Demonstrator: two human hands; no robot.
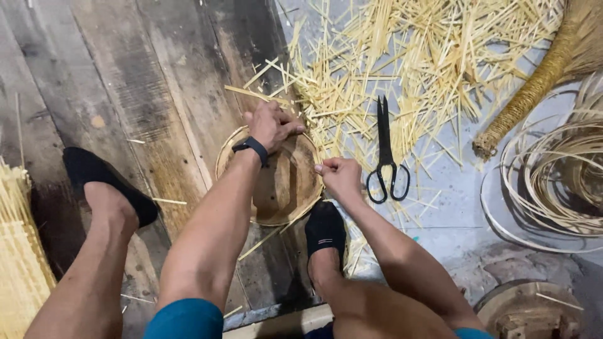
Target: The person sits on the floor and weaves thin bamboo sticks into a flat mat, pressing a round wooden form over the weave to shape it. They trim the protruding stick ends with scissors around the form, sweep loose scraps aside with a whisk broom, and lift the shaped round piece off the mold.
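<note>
A round woven bamboo disc with a wooden centre (pixel 282 188) lies on the dark plank floor. My left hand (pixel 271 124), with a black band on the wrist, grips the disc's far rim. At the disc's right edge my right hand (pixel 339 176) pinches a thin bamboo strip. My right foot in a black sock (pixel 325 229) presses on the near right rim. My left foot in a black sock (pixel 103 182) rests on the planks to the left.
Black scissors (pixel 385 157) lie just right of my right hand. A heap of cut bamboo sticks (pixel 414 56) covers the floor beyond. Coiled bamboo strips (pixel 553 176) and a rope-wrapped broom handle (pixel 534 88) sit at right. A bundle of sticks (pixel 19 251) stands at left.
</note>
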